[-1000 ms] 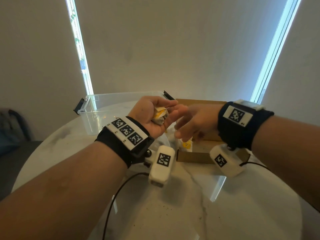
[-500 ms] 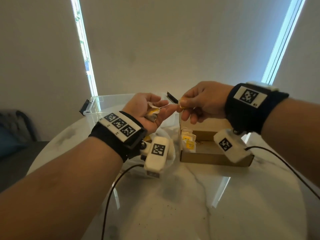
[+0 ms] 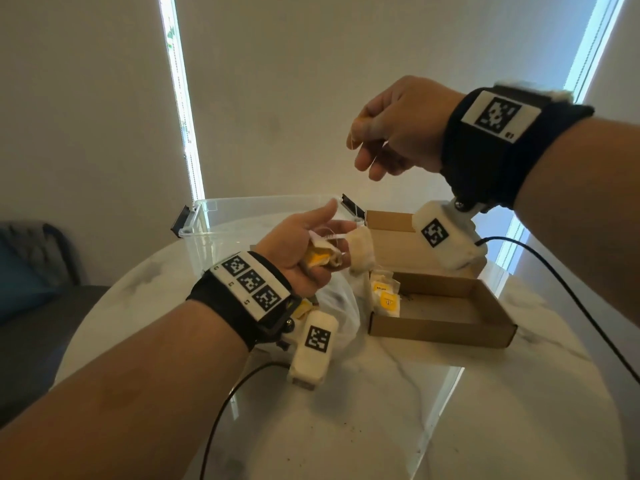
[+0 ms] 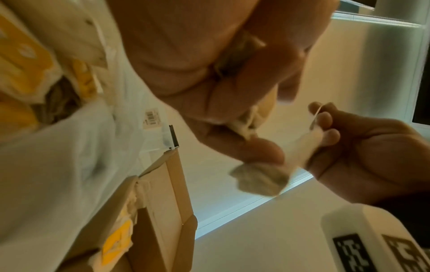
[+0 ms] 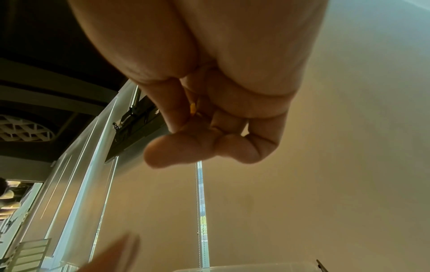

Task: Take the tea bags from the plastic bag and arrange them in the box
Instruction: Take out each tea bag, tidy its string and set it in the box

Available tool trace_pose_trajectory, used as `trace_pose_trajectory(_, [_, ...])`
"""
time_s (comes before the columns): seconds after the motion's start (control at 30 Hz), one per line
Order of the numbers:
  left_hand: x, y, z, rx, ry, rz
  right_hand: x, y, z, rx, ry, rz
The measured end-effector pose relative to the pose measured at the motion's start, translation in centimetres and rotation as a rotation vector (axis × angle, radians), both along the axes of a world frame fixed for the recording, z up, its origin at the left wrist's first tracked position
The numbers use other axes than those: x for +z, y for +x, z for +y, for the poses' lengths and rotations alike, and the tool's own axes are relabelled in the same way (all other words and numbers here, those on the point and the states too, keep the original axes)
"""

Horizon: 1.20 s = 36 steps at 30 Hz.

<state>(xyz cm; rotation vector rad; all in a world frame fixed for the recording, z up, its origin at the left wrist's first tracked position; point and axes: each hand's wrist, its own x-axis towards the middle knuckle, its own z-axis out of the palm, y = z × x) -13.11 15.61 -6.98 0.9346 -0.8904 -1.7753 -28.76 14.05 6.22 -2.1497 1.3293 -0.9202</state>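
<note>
My left hand (image 3: 329, 244) grips a small bunch of tea bags (image 3: 320, 259) with yellow tags, above the crumpled plastic bag (image 3: 337, 306). My right hand (image 3: 362, 133), raised high, pinches the yellow tag (image 5: 192, 109) of one tea bag (image 3: 362, 252). That bag dangles on its thin string beside the left fingertips and shows blurred as the tea bag (image 4: 260, 180) in the left wrist view. The open cardboard box (image 3: 443, 329) stands on the table to the right. A few packed tea bags (image 3: 384, 296) stand at its left end.
A clear plastic bin (image 3: 221, 223) with black latches stands behind the plastic bag. The box lid (image 3: 391, 223) leans back behind the box. Cables trail from both wrist cameras over the round marble table (image 3: 381, 410). More tea bags (image 4: 25, 60) lie in the plastic bag.
My right hand has pinched a tag at the left hand and risen up and right, drawing one tea bag out on its string. The left hand has dropped lower.
</note>
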Motion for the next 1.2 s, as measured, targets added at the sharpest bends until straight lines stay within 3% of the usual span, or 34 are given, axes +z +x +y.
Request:
trace_pose_trajectory(0.13, [-0.7, -0.1, 0.7, -0.163, -0.107, -0.034, 0.3, 0.0, -0.1, -0.057, -0.018, 0.006])
trace_pose_trajectory(0.23, [-0.9, -0.9, 0.5, -0.076, -0.177, -0.229, 0.1, -0.1, -0.2, -0.088, 0.000, -0.011])
trace_pose_trajectory(0.33, [-0.9, -1.5, 0.1, 0.043, -0.173, -0.286, -0.2, -0.4, -0.1, -0.106, 0.025, -0.030])
trace_pose_trajectory(0.57, [-1.4, -2.1, -1.0, 0.341, -0.178, -0.255, -3.6, -1.8, 0.2, -0.134, 0.232, -0.164])
trace_pose_trajectory(0.7, [-0.8, -3.0, -1.1, 0.378, -0.189, -0.169, -6.5, -1.7, 0.3, -0.151, 0.437, -0.361])
trace_pose_trajectory(0.9, [-0.6, -3.5, -1.3, 0.452, -0.236, -0.133, -7.2, -2.1, -0.1, -0.157, 0.444, -0.427])
trace_pose_trajectory(1.1, [-0.6, -4.2, -1.3, 0.461, -0.278, -0.215, -8.0, -2.4, -1.0, -0.230, 0.416, -0.364])
trace_pose_trajectory(1.2, [-0.6, -4.3, -1.3, 0.459, -0.261, -0.260, -8.4, -2.2, -1.3, -0.296, 0.268, -0.098])
